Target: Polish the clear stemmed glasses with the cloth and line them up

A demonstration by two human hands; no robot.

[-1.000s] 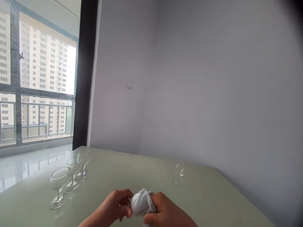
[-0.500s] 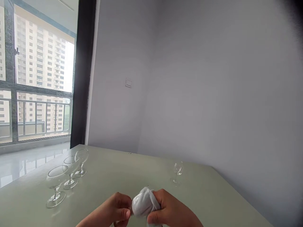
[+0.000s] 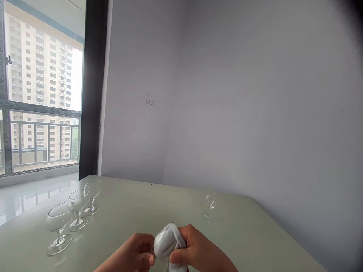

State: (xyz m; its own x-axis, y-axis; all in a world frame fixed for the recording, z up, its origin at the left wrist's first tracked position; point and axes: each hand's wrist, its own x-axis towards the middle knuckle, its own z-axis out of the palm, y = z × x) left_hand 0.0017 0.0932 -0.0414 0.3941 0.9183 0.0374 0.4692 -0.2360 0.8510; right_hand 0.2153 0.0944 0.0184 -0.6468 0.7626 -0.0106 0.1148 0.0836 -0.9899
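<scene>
My right hand is closed on a white cloth at the bottom centre. Some of the cloth sits inside a clear glass, whose bowl lies sideways between my hands. The fingers of my left hand are pinched round the glass at its left end; its stem and foot are mostly hidden by them. Three stemmed glasses stand upright in a row at the left: a near one, a middle one and a far one. Another stemmed glass stands farther back, right of centre.
The pale green table reaches back to grey walls. A light switch is on the wall. At the left are a dark frame and a window with a railing, a tall building beyond it.
The view has turned slightly to the right, so the room and the glasses appear shifted left. Both hands still hold the glass and the cloth, with little change in their grip.
</scene>
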